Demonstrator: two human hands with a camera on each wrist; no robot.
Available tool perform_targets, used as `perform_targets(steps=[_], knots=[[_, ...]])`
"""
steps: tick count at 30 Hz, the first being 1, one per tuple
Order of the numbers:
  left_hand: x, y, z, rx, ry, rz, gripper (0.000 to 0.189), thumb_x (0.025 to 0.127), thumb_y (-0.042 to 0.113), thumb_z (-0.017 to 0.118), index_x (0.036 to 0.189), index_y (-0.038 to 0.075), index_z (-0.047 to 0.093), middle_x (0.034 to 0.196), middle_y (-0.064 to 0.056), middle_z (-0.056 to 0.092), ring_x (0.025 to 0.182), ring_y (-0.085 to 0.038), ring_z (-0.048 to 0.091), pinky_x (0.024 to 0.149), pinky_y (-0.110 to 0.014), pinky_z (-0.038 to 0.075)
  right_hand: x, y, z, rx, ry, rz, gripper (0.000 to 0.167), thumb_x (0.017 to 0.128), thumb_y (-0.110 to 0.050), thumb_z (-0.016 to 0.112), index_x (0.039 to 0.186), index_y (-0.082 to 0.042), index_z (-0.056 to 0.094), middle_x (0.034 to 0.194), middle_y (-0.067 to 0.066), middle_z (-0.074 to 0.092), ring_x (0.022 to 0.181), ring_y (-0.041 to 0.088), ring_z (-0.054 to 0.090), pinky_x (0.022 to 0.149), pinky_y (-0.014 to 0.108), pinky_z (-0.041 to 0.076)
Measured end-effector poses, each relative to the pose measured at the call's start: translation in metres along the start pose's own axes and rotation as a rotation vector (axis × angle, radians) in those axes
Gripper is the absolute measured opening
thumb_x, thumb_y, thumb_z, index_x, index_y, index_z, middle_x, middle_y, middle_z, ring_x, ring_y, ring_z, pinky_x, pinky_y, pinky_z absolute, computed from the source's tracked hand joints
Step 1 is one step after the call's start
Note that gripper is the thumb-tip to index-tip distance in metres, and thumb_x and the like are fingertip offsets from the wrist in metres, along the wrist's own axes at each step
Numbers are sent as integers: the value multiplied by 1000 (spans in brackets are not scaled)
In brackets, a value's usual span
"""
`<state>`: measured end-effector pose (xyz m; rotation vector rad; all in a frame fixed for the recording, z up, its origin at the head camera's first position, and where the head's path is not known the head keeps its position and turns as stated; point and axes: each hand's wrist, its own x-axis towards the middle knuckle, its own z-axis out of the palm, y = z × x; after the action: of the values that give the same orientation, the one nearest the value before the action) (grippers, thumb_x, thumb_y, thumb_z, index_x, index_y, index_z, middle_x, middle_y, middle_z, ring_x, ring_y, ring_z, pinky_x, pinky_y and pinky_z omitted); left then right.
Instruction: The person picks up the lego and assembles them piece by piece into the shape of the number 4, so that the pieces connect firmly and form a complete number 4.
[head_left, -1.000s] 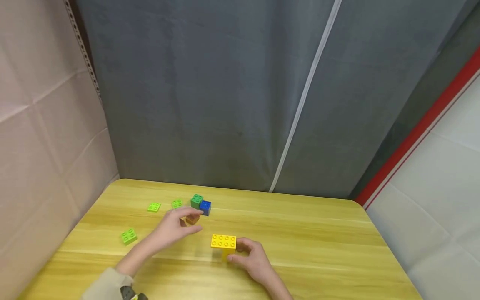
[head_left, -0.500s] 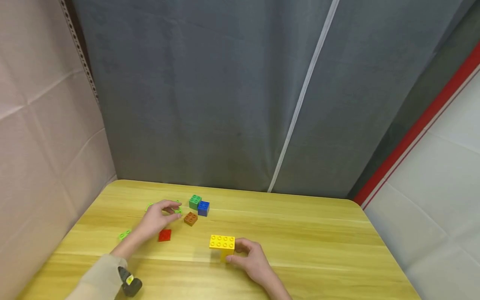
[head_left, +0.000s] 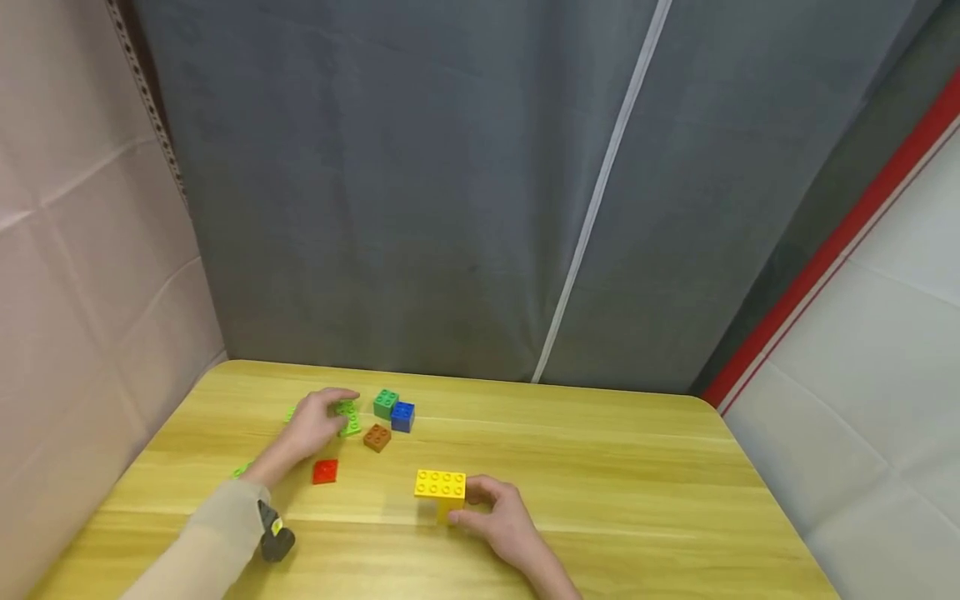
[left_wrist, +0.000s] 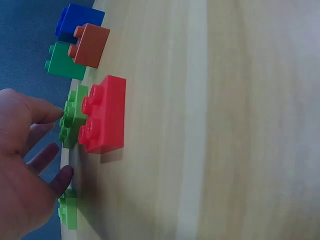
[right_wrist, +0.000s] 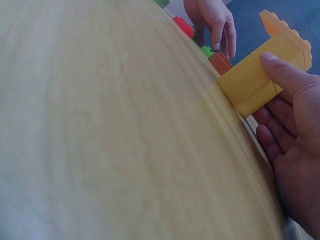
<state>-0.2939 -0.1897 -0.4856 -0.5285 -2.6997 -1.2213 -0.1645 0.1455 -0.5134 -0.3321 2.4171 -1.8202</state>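
My left hand (head_left: 311, 425) reaches over a light green brick (head_left: 350, 421) at the back left, its fingers and thumb spread apart around it. In the left wrist view a fingertip overlaps that brick's studs; whether it touches cannot be told. With its thumb and fingers my right hand (head_left: 504, 523) grips a yellow brick stack (head_left: 440, 485), upright on the table. The stack has a wide eight-stud top on a narrower column, clearest in the right wrist view. A red brick (head_left: 325, 472) lies in front of the left hand.
Right of the left hand sit a brown brick (head_left: 377, 437), a green brick (head_left: 386, 403) and a blue brick (head_left: 402, 417). Two more light green pieces are partly hidden by the left hand and forearm. A grey curtain (head_left: 420, 208) hangs behind the wooden table (head_left: 637, 475).
The left hand has moved left from above the brown brick to the light green brick, uncovering the brown and red bricks. The right hand keeps holding the yellow stack in place.
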Motion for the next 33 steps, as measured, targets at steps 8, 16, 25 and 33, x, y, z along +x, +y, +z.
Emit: perform_targets(steps=[8, 16, 25, 33], knots=[[7, 0, -2, 85, -133, 2, 64, 73, -25, 48, 131, -4, 66, 141, -29, 56, 133, -53, 46, 109, -67, 35, -2, -6, 2, -5, -6, -11, 36, 83, -16, 86, 116, -13, 75, 110, -2, 74, 103, 19, 66, 94, 34, 50], [4, -1, -6, 133, -207, 16, 56, 72, -19, 55, 121, 0, 73, 139, -27, 58, 131, -54, 48, 105, -70, 36, -2, -5, 5, -16, -11, 2, 37, 83, -16, 86, 117, -14, 74, 111, -3, 74, 104, 19, 65, 95, 37, 49], [-1, -3, -10, 99, -210, 34, 42, 77, -12, 66, 117, -2, 74, 130, -27, 64, 126, -53, 52, 105, -67, 39, -2, -6, 4, -16, -9, 8, 36, 83, -17, 87, 116, -14, 75, 110, -4, 74, 103, 18, 65, 94, 36, 50], [-7, -8, -11, 116, -184, 12, 35, 82, -5, 75, 116, -2, 73, 118, -21, 68, 116, -47, 58, 101, -63, 44, 0, -6, 5, -11, -14, 3, 36, 82, -16, 87, 117, -14, 75, 110, -4, 74, 101, 17, 65, 91, 34, 51]])
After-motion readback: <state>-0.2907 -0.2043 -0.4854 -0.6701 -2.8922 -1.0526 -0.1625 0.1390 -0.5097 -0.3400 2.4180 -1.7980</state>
